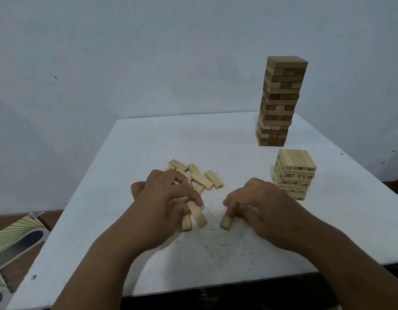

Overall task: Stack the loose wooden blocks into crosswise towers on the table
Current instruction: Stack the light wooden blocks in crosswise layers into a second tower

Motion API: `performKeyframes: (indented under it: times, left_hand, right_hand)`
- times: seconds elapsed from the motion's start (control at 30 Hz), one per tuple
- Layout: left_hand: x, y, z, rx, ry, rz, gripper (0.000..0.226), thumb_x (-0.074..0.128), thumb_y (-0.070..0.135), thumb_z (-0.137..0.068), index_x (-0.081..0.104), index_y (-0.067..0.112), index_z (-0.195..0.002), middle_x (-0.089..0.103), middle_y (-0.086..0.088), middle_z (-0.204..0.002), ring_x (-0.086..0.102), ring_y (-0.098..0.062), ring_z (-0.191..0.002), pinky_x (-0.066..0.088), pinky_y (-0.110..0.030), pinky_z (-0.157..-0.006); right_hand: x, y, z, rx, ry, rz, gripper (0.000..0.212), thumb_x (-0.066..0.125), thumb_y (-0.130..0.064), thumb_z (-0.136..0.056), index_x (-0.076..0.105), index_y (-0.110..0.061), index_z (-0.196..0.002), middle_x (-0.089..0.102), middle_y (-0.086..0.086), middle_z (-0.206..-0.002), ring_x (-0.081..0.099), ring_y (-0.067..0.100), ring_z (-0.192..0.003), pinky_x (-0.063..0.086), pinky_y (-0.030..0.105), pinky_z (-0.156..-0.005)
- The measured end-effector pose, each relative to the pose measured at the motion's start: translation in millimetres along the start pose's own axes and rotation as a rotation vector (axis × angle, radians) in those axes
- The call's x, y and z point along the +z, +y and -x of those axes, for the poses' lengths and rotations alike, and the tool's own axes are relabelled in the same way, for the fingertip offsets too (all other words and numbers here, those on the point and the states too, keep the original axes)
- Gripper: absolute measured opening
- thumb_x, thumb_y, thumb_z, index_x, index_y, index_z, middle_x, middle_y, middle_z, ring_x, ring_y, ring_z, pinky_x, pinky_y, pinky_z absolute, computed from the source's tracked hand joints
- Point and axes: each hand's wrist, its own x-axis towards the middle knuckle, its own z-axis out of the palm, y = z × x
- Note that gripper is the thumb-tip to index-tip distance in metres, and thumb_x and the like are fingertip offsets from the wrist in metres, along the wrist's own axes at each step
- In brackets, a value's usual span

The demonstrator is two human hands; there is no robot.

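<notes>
A loose pile of pale blocks (194,175) lies on the white desk (216,253) just beyond the left hand (164,202), whose curled fingers grip a few blocks (197,213). The right hand (263,209) pinches one block (226,222) nearby. Beyond it stands a short numbered tower (294,173); farther back, a tall darker tower (280,101).

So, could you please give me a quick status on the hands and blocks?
Left hand grips blocks; right hand pinches one block. Loose pile behind left hand, short tower and tall tower standing right. Nothing in the way.
</notes>
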Motion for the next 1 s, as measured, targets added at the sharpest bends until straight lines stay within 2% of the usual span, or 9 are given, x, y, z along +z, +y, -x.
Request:
performKeyframes:
  times: [0.1, 0.2, 0.33, 0.43, 0.53, 0.67, 0.77, 0.9, 1.0]
  left_hand:
    - [11, 11, -5, 0.035, 0.002, -0.045, 0.037, 0.069, 0.016, -0.086, 0.066, 0.053, -0.083, 0.047, 0.029, -0.11, 0.032, 0.004, -0.115, 0.016, -0.031, -0.089]
    - [16, 16, -7, 0.042, 0.048, -0.083, 0.034, 0.064, 0.023, -0.09, 0.064, 0.056, -0.1, 0.048, 0.03, -0.113, 0.032, 0.002, -0.115, 0.013, -0.029, -0.084]
    - [0, 4, -2, -0.079, 0.05, -0.114, 0.031, 0.062, 0.024, -0.076, 0.066, 0.05, -0.093, 0.05, 0.027, -0.107, 0.034, 0.003, -0.111, 0.016, -0.032, -0.084]
    - [-11, -6, 3, -0.168, -0.042, -0.149, 0.025, 0.059, 0.04, -0.062, 0.067, 0.047, -0.084, 0.046, 0.028, -0.107, 0.032, 0.002, -0.109, 0.016, -0.031, -0.084]
    - [-11, -6, 5, -0.149, -0.101, -0.162, 0.02, 0.068, 0.051, -0.067, 0.068, 0.048, -0.086, 0.044, 0.029, -0.11, 0.031, 0.002, -0.11, 0.017, -0.032, -0.085]
    - [-4, 2, 5, -0.066, -0.112, -0.143, 0.024, 0.064, 0.061, -0.071, 0.069, 0.053, -0.093, 0.042, 0.031, -0.114, 0.029, 0.004, -0.114, 0.015, -0.032, -0.088]
    - [5, 10, 2, -0.035, -0.124, -0.146, 0.026, 0.061, 0.063, -0.076, 0.065, 0.057, -0.101, 0.041, 0.03, -0.113, 0.028, 0.003, -0.114, 0.017, -0.033, -0.091]
    - [14, 18, -2, -0.014, -0.139, -0.147, 0.025, 0.062, 0.054, -0.084, 0.062, 0.06, -0.109, 0.041, 0.028, -0.111, 0.028, 0.0, -0.113, 0.018, -0.035, -0.094]
    - [17, 20, -4, 0.007, -0.131, -0.121, 0.026, 0.062, 0.045, -0.089, 0.062, 0.06, -0.11, 0.045, 0.027, -0.108, 0.032, -0.001, -0.111, 0.02, -0.037, -0.095]
  right_hand:
    - [-4, -1, 4, -0.042, 0.0, 0.023, 0.025, 0.049, -0.027, -0.088, 0.07, -0.042, -0.089, 0.065, -0.021, -0.113, 0.057, 0.002, -0.1, 0.05, 0.027, -0.083]
    - [-5, -5, 7, -0.068, 0.038, 0.03, 0.028, 0.049, -0.024, -0.087, 0.075, -0.036, -0.087, 0.062, -0.019, -0.119, 0.052, 0.002, -0.106, 0.045, 0.025, -0.086]
    - [-3, -5, 8, -0.092, 0.077, -0.051, 0.02, 0.055, -0.023, -0.091, 0.07, -0.035, -0.098, 0.058, -0.023, -0.107, 0.054, 0.001, -0.104, 0.048, 0.025, -0.086]
    - [-2, -6, 8, -0.08, 0.073, -0.078, 0.014, 0.063, -0.028, -0.09, 0.068, -0.035, -0.101, 0.06, -0.026, -0.102, 0.053, -0.003, -0.104, 0.047, 0.025, -0.089]
    - [-1, -7, 8, -0.079, 0.066, -0.054, 0.012, 0.065, -0.036, -0.088, 0.068, -0.036, -0.1, 0.062, -0.027, -0.1, 0.053, -0.004, -0.102, 0.047, 0.025, -0.088]
    - [-2, -8, 7, -0.091, 0.07, -0.048, 0.012, 0.064, -0.039, -0.088, 0.07, -0.035, -0.098, 0.064, -0.025, -0.099, 0.054, -0.003, -0.099, 0.047, 0.024, -0.086]
    - [-2, -8, 8, -0.089, 0.062, -0.037, 0.016, 0.064, -0.037, -0.088, 0.07, -0.034, -0.102, 0.064, -0.025, -0.105, 0.054, -0.002, -0.102, 0.048, 0.028, -0.087]
    - [0, -4, 11, -0.066, 0.021, -0.033, 0.04, 0.063, -0.029, -0.091, 0.059, -0.037, -0.129, 0.054, -0.025, -0.135, 0.045, -0.002, -0.121, 0.043, 0.033, -0.101]
    - [-2, -4, 11, -0.066, 0.013, -0.028, 0.035, 0.063, -0.031, -0.09, 0.062, -0.036, -0.125, 0.06, -0.024, -0.125, 0.049, 0.0, -0.113, 0.046, 0.037, -0.094]
